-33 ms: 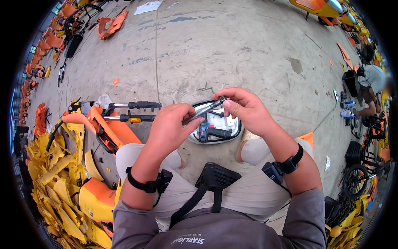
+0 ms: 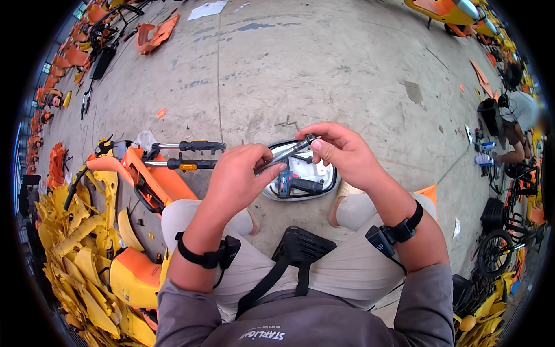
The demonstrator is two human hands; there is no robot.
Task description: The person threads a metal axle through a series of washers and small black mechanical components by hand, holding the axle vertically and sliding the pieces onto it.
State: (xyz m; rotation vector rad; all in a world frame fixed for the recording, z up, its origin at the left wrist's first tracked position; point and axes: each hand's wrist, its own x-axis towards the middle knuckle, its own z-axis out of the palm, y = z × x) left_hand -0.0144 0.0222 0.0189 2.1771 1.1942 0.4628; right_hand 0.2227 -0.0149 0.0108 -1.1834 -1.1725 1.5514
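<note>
Between my two hands a silver socket wrench [image 2: 287,152] lies at a slant, its dark head up and to the right. My left hand [image 2: 238,173] is closed round the lower end, which its fingers partly hide. At the head, my right hand [image 2: 342,151] pinches the wrench between thumb and fingers. Below it on the floor, between my feet, sits an oval white tray [image 2: 276,194] with a black rim. A blue and black cordless drill [image 2: 300,184] rests inside, touched by neither hand.
Left of me stand an orange scooter body part [image 2: 159,176] and two black fork legs [image 2: 193,146]. A heap of yellow plastic panels [image 2: 81,254] fills the lower left. At the far right another person [image 2: 517,110] crouches near a black wheel [image 2: 494,253]. Orange panels [image 2: 155,36] lie farther off.
</note>
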